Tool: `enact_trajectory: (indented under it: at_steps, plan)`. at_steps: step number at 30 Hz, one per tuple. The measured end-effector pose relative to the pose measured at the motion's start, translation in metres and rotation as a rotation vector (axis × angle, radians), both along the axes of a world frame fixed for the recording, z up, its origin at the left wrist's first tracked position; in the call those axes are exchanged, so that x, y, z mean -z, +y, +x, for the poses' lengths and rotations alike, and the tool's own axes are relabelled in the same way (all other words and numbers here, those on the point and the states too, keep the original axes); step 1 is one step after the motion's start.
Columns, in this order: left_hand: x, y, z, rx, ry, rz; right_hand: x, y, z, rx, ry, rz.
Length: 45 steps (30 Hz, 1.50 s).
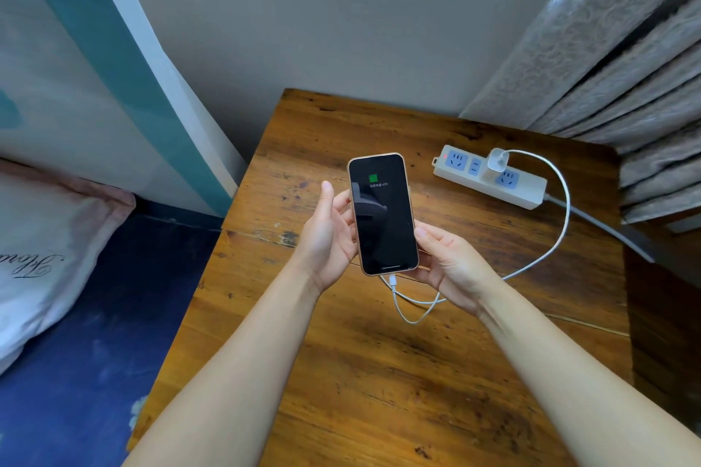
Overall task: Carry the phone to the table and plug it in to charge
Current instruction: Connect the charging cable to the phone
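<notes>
The phone (383,212) is held screen-up above the wooden table (341,372), its dark screen showing a green battery icon. My left hand (328,235) cups its left edge. My right hand (451,265) supports its lower right corner. A white cable (557,208) is plugged into the phone's bottom end and loops right to a white charger (497,159) seated in a white power strip (489,176) at the table's far right.
Grey patterned curtains (614,61) hang at the right behind the strip. A bed with a blue sheet (87,334) and a pale pillow (45,250) lies to the left of the table. The strip's grey cord (607,227) runs off the table's right edge.
</notes>
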<state>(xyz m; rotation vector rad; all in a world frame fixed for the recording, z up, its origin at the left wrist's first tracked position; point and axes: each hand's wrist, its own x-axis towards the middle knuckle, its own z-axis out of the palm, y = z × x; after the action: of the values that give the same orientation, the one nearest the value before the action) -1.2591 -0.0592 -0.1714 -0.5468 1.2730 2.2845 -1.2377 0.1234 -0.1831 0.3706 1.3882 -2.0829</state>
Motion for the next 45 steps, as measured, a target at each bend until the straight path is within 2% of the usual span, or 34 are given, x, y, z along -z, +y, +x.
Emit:
enact_trajectory:
  at_steps: [15,24,33,38,45]
  plan:
    - [0.007,-0.008,-0.003,-0.056,-0.030,0.052,-0.002,-0.002,-0.002,-0.034,-0.003,0.018]
    - [0.014,-0.101,-0.034,-0.136,-0.065,-0.041,0.006,-0.061,-0.021,-0.166,-0.022,0.167]
    - [0.068,-0.166,-0.053,0.070,-0.147,-0.544,0.055,-0.135,-0.035,-0.105,-0.186,0.360]
    - [0.082,-0.167,-0.061,0.235,-0.125,-0.689,0.066,-0.142,-0.039,-0.097,-0.227,0.452]
    - [0.086,-0.159,-0.067,0.329,-0.092,-0.862,0.068,-0.140,-0.046,-0.148,-0.205,0.588]
